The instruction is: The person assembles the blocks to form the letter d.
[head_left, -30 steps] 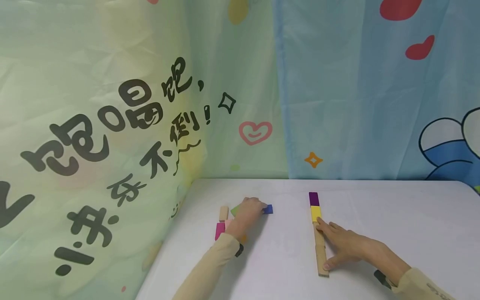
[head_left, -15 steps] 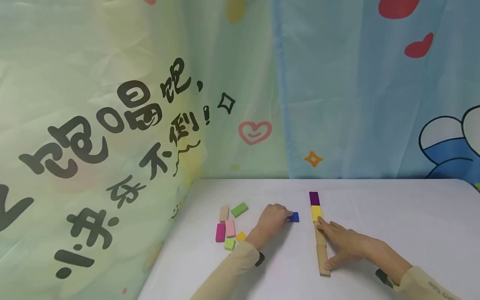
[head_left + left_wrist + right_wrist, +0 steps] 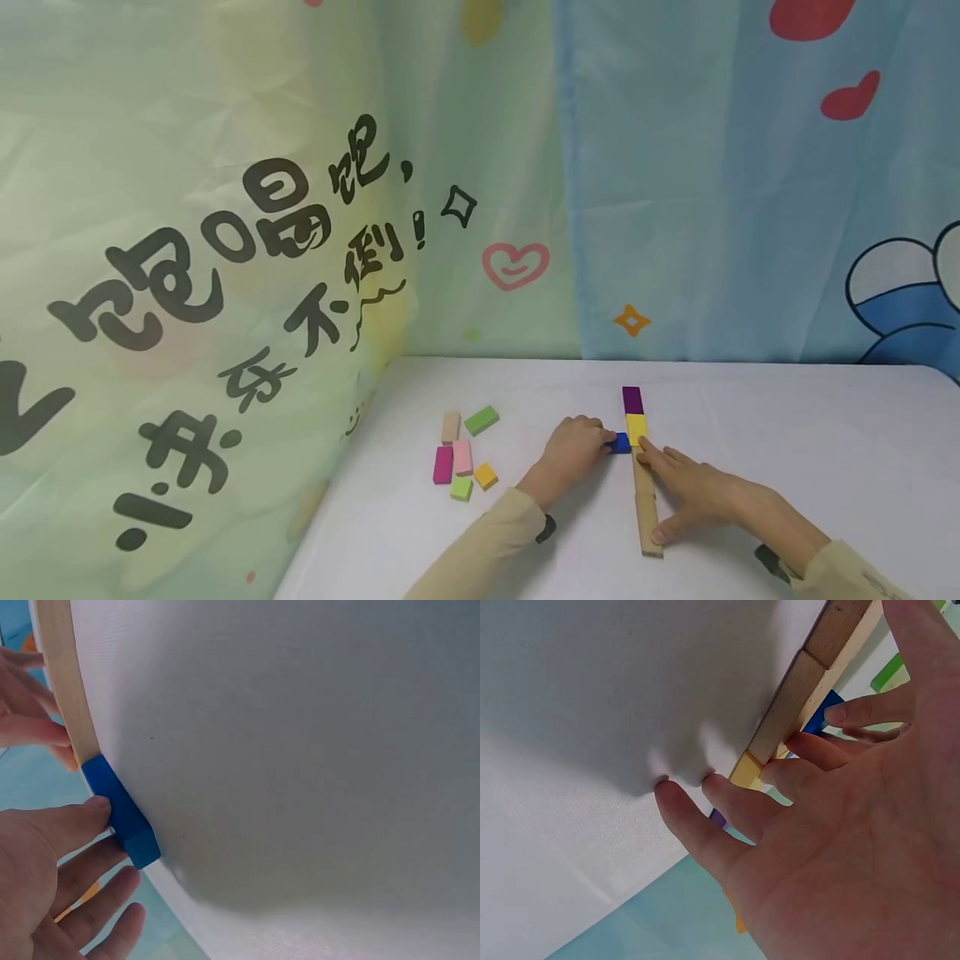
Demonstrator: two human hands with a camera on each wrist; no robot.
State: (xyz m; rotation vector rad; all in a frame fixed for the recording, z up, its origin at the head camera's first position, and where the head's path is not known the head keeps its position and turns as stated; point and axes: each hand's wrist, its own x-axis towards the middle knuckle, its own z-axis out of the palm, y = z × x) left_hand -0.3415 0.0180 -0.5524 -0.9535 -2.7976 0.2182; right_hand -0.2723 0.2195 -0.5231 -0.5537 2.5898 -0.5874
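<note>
A blue block (image 3: 620,443) lies flat at the left side of a straight row of blocks, level with the yellow block's (image 3: 636,428) near end. My left hand (image 3: 568,457) pinches it between thumb and fingers, as the left wrist view shows. The row runs away from me: two natural wood blocks (image 3: 648,521) nearest, then yellow, then a dark purple block (image 3: 633,400) at the far end. My right hand (image 3: 701,496) is spread along the row's right side. Its thumb is at the nearest wood block and a fingertip at the yellow block.
Left on the white table (image 3: 525,387) lies a loose group: a wood block (image 3: 450,427), a green block (image 3: 482,420), a magenta block (image 3: 443,465), a pink block (image 3: 462,457), a small green block (image 3: 461,489) and an orange block (image 3: 486,477). Printed curtains (image 3: 480,167) stand behind.
The left hand has slid the blue block rightward from near the loose group to the row's left side. The right hand stays at the row.
</note>
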